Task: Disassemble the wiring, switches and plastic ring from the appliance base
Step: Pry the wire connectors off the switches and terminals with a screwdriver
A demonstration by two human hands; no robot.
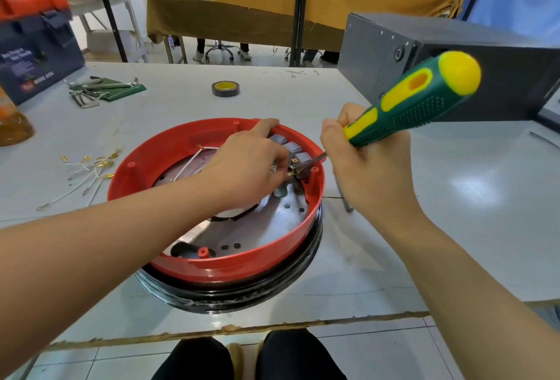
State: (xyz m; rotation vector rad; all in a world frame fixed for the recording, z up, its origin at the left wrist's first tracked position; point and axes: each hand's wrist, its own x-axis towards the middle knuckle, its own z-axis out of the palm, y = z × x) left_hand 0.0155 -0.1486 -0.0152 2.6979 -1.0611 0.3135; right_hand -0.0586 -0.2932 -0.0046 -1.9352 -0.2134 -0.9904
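Appliance base (212,261) sits upturned on the white table (454,213), directly under both forearms: red plastic ring (169,149) on top, black rim below, bare metal plate (272,222) inside.

Left hand (245,164) reaches into the ring from the near-left side. Index finger stretches out to the far wall of the ring; thumb and the other fingers are curled in, pinching a brass terminal at the switches (292,149). The three grey switches sit in a row against the ring's inner wall, just past the left fingertips.

Right hand (363,167) is outside the ring, just right of the left hand, fingers wrapped round the green-and-yellow screwdriver (415,107). Handle angles up and away to the right; the metal tip points down-left into the nearest switch, touching it right beside the left fingertips.

One white wire (194,161) is still inside the ring, left of the left hand's knuckles, partly hidden by it.

Loose white wires with brass terminals (91,170) lie on the table well left of the left forearm. Beyond the hands: a tape roll (225,89), hex keys (91,92) on a green pouch. A dark metal box (394,55) stands behind the right hand.
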